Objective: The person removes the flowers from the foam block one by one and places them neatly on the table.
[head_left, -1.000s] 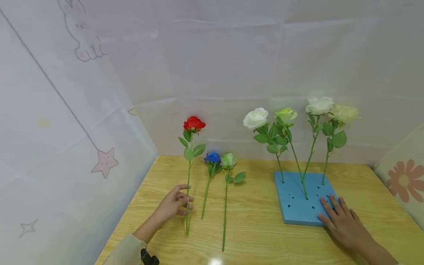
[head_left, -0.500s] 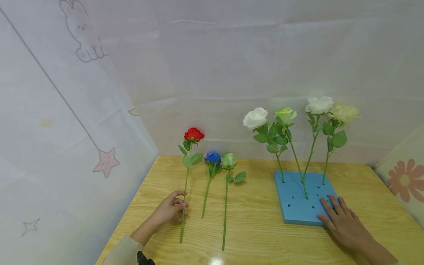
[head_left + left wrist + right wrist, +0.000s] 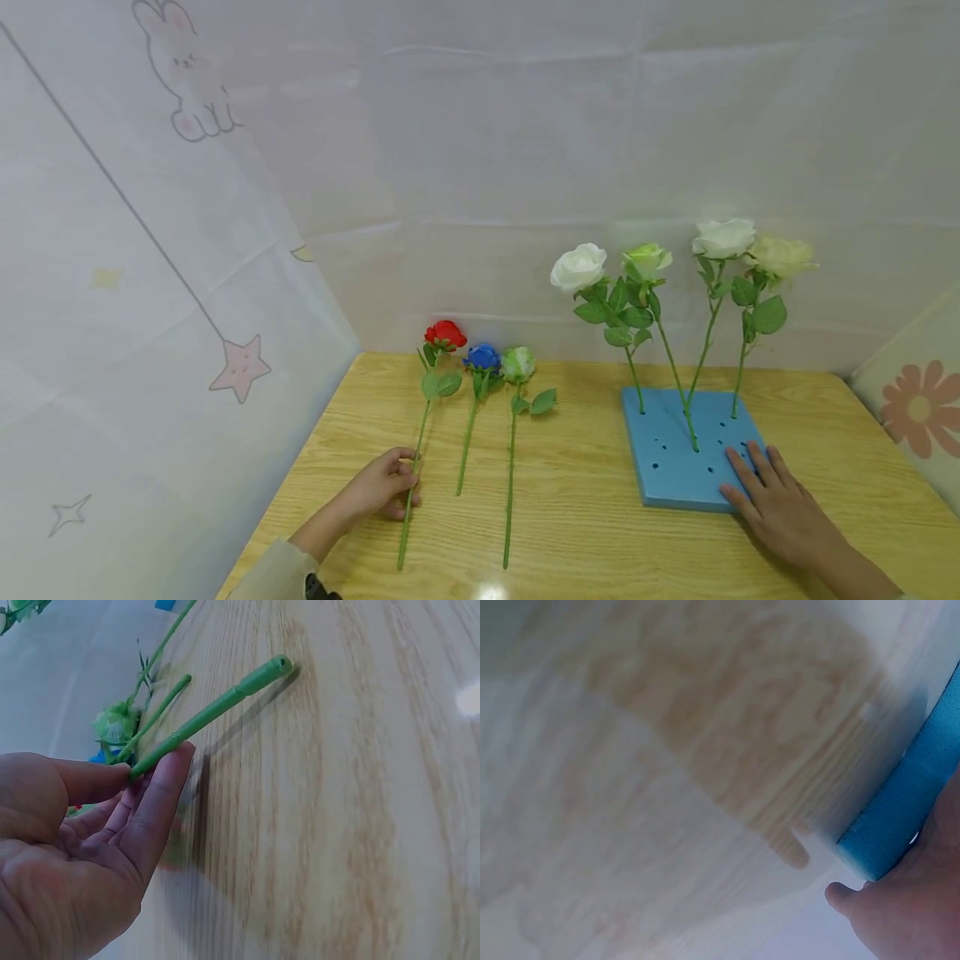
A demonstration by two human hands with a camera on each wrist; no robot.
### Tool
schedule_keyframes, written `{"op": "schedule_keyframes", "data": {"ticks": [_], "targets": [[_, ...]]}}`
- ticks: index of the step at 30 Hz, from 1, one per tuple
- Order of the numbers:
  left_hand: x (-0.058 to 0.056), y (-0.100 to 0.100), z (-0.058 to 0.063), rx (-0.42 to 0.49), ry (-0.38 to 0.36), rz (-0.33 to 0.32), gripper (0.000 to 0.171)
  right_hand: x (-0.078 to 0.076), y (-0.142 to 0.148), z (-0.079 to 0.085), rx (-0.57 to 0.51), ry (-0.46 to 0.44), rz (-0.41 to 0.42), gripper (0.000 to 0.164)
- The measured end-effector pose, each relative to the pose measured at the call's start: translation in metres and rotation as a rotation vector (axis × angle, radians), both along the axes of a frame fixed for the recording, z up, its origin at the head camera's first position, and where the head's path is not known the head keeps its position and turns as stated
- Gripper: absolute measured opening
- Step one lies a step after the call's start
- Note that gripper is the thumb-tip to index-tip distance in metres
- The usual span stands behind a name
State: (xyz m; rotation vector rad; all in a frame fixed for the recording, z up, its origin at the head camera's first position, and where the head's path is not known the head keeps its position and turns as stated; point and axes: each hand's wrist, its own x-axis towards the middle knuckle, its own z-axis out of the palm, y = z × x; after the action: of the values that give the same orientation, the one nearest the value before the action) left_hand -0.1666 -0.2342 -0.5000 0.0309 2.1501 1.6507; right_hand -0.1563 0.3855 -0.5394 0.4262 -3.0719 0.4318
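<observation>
My left hand point(image 3: 381, 485) pinches the green stem of a red rose point(image 3: 446, 335) between thumb and fingers. In the left wrist view the stem's cut end point(image 3: 262, 676) sticks out past my fingertips, just above the wood, with its shadow beneath. The rose leans low, its bloom at the table's back edge. To its right lie a blue rose point(image 3: 482, 358) and a pale green rose point(image 3: 517, 365). My right hand point(image 3: 783, 512) rests with straight, spread fingers on the front right corner of a blue foam block point(image 3: 678, 487), whose edge also shows in the right wrist view.
Several roses stand in the block's holes: white roses point(image 3: 579, 268), a yellow-green rose point(image 3: 647, 262) and a cream rose point(image 3: 782, 257). More small holes dot the block. Behind the wooden table point(image 3: 585, 500) hangs a pale cloth point(image 3: 495, 167); a patterned cloth point(image 3: 187, 250) borders the left.
My left hand has moved down and slightly left with the red rose. Its bloom has dropped towards the table, near the blue rose. My right hand has stayed on the block.
</observation>
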Motion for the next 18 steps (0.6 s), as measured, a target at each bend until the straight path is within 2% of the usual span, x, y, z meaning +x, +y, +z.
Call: {"op": "schedule_keyframes", "data": {"ticks": [4, 18], "targets": [[0.0007, -0.0015, -0.0027, -0.005, -0.013, -0.007, 0.049, 0.0006, 0.0008, -0.0017, -0.038, 0.007, 0.021, 0.069], [0.0002, -0.0066, -0.0047, -0.034, -0.053, -0.066, 0.055, 0.0014, -0.0004, -0.0013, -0.014, 0.033, 0.037, 0.068]]}}
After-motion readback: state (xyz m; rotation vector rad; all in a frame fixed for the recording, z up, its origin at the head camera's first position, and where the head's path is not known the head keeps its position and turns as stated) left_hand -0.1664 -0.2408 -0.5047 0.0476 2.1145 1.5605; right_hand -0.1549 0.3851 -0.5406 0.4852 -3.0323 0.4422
